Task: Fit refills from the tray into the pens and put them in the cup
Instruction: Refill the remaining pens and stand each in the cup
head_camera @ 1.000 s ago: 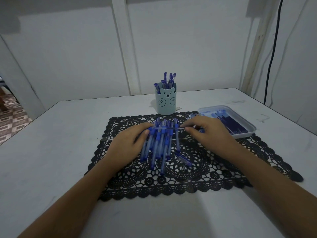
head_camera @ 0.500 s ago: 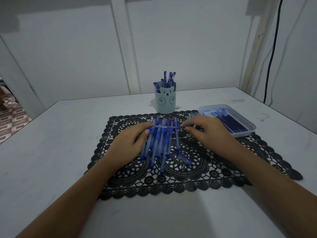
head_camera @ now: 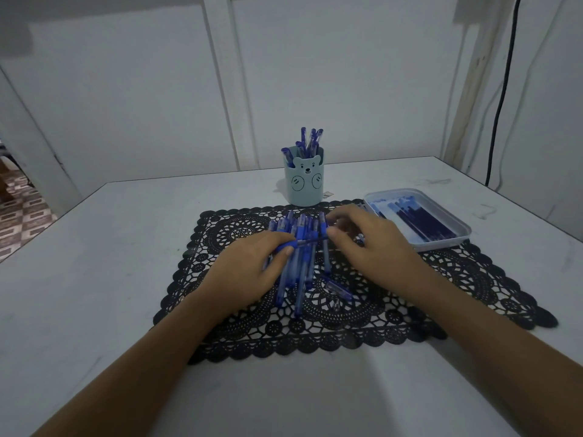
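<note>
A pile of several blue pens (head_camera: 298, 272) lies on the black lace mat (head_camera: 394, 313). My left hand (head_camera: 249, 272) grips one blue pen (head_camera: 296, 243) held sideways above the pile. My right hand (head_camera: 366, 247) pinches the refill at that pen's right end; most of the refill is inside the barrel. The pale blue bear cup (head_camera: 304, 181) stands behind the mat with several pens upright in it. The clear tray (head_camera: 454, 238) at the right holds several dark refills (head_camera: 419, 222).
A loose clear cap (head_camera: 339, 288) lies on the mat beside the pile. The white table (head_camera: 94, 279) ends at the wall behind and at a drop on the left. A black cable (head_camera: 501, 89) hangs down the right wall.
My right hand has moved left toward my left hand, and the visible length of refill between them has shortened. The view has shifted slightly.
</note>
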Demonstrator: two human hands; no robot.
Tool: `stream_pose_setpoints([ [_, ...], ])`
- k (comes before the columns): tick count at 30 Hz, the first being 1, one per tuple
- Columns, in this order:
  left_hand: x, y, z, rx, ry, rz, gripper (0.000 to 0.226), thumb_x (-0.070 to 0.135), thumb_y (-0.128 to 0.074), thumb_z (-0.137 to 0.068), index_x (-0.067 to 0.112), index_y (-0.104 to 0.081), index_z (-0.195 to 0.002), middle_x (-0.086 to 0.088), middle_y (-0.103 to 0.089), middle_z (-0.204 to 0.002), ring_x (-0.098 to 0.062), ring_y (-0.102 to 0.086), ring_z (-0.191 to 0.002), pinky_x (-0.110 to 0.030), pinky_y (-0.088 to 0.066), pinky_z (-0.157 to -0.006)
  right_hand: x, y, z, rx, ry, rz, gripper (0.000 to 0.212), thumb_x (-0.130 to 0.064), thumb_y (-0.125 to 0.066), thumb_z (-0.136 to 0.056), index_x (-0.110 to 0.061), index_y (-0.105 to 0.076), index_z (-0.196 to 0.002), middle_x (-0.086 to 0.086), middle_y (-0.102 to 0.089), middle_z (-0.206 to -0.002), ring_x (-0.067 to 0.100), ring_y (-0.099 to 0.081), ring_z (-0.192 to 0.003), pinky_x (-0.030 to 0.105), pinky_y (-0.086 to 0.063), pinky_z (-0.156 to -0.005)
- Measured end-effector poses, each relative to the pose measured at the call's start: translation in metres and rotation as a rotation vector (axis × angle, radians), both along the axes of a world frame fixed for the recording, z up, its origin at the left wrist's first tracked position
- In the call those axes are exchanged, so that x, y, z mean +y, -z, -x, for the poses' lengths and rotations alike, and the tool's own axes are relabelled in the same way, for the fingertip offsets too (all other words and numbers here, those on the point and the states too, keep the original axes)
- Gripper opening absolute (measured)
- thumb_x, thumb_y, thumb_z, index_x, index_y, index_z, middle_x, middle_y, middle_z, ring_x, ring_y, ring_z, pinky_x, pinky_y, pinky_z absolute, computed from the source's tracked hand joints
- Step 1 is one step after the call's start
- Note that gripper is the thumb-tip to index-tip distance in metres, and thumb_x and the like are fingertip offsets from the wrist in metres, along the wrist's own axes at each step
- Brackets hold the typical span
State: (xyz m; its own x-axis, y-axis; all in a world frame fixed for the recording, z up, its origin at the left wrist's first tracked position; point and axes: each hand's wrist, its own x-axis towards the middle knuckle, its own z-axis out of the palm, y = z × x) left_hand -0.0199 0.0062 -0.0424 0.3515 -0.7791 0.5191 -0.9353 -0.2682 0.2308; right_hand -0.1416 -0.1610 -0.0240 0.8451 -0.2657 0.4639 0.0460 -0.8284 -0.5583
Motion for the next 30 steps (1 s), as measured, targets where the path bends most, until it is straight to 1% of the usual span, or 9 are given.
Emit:
stream_pose_setpoints([
  [2,0.0,0.0,0.0,0.005,-0.008,0.01,0.037,0.037,-0.039,-0.092,0.015,-0.061,-0.112,0.005,-0.065,-0.095,0.004,-0.046,-0.077,-0.001,-0.035,-0.068,-0.004,-0.001,0.0,0.012,0.033,-0.043,0.006,-0.027,-0.054,-0.089,-0.023,-0.058,-0.092,-0.007,-0.062,-0.083,0.009,-0.058,-0.079,0.024,-0.048,-0.073],
  [5,0.0,0.002,0.001,-0.007,0.014,0.007,0.044,0.043,-0.034,-0.09,0.015,-0.061,-0.111,0.005,-0.065,-0.094,0.003,-0.047,-0.077,-0.002,-0.034,-0.066,-0.002,0.0,-0.001,0.057,-0.01,-0.099,0.004,-0.024,-0.06,-0.087,-0.024,-0.061,-0.083,-0.007,-0.064,-0.081,0.003,-0.056,-0.075,0.008,-0.041,-0.066],
  [9,-0.001,0.003,0.002,-0.002,0.044,0.005,0.042,0.043,-0.034,-0.09,0.018,-0.061,-0.111,0.006,-0.064,-0.092,0.002,-0.048,-0.073,-0.007,-0.037,-0.065,0.004,-0.001,0.0,0.09,-0.131,-0.256,0.017,-0.018,-0.06,-0.087,-0.021,-0.07,-0.101,-0.011,-0.067,-0.089,-0.004,-0.059,-0.081,0.002,-0.042,-0.071],
  [13,0.0,0.001,0.001,0.048,0.0,0.019,0.037,0.04,-0.037,-0.091,0.019,-0.06,-0.111,0.008,-0.063,-0.094,0.0,-0.05,-0.077,-0.007,-0.037,-0.067,0.0,-0.002,-0.001,0.114,-0.177,-0.315,0.033,-0.017,-0.054,-0.091,-0.028,-0.057,-0.122,-0.016,-0.066,-0.102,-0.01,-0.058,-0.096,0.0,-0.04,-0.08],
  [15,0.0,0.0,0.001,0.069,-0.024,0.027,0.032,0.035,-0.041,-0.092,0.018,-0.061,-0.111,0.01,-0.062,-0.094,0.0,-0.051,-0.078,-0.006,-0.037,-0.068,-0.003,-0.004,0.001,0.124,-0.155,-0.25,0.032,-0.018,-0.054,-0.091,-0.032,-0.055,-0.119,-0.016,-0.064,-0.103,-0.012,-0.055,-0.097,-0.002,-0.038,-0.079],
  [18,0.001,-0.002,0.0,0.106,-0.054,0.034,0.024,0.026,-0.045,-0.095,0.017,-0.06,-0.112,0.013,-0.058,-0.09,0.001,-0.051,-0.074,-0.006,-0.036,-0.067,-0.012,-0.012,0.007,0.218,-0.187,-0.06,0.021,-0.024,-0.061,-0.086,-0.041,-0.057,-0.097,-0.014,-0.054,-0.105,-0.007,-0.051,-0.096,0.008,-0.038,-0.083],
  [22,0.002,-0.002,0.0,0.137,-0.077,0.036,0.023,0.025,-0.045,-0.095,0.019,-0.06,-0.112,0.013,-0.059,-0.093,0.0,-0.05,-0.08,-0.006,-0.036,-0.069,-0.014,-0.016,0.016,0.583,-0.365,0.15,0.025,-0.037,-0.069,-0.077,-0.053,-0.057,-0.091,-0.015,-0.038,-0.115,0.003,-0.035,-0.114,0.024,-0.03,-0.099],
  [26,0.002,-0.003,0.001,0.145,-0.078,0.019,0.023,0.024,-0.046,-0.094,0.018,-0.06,-0.112,0.012,-0.059,-0.092,0.001,-0.049,-0.075,-0.006,-0.035,-0.068,-0.006,-0.009,0.014,0.585,-0.38,0.276,0.022,-0.038,-0.071,-0.075,-0.049,-0.063,-0.093,-0.01,-0.037,-0.115,0.013,-0.033,-0.113,0.035,-0.033,-0.101],
  [30,0.001,-0.003,0.002,0.15,-0.072,0.014,0.024,0.024,-0.046,-0.094,0.017,-0.06,-0.112,0.009,-0.061,-0.093,-0.001,-0.052,-0.077,-0.007,-0.037,-0.069,-0.004,-0.006,0.01,0.558,-0.377,0.205,0.013,-0.038,-0.069,-0.077,-0.043,-0.066,-0.088,-0.013,-0.042,-0.111,0.008,-0.036,-0.11,0.029,-0.033,-0.098],
])
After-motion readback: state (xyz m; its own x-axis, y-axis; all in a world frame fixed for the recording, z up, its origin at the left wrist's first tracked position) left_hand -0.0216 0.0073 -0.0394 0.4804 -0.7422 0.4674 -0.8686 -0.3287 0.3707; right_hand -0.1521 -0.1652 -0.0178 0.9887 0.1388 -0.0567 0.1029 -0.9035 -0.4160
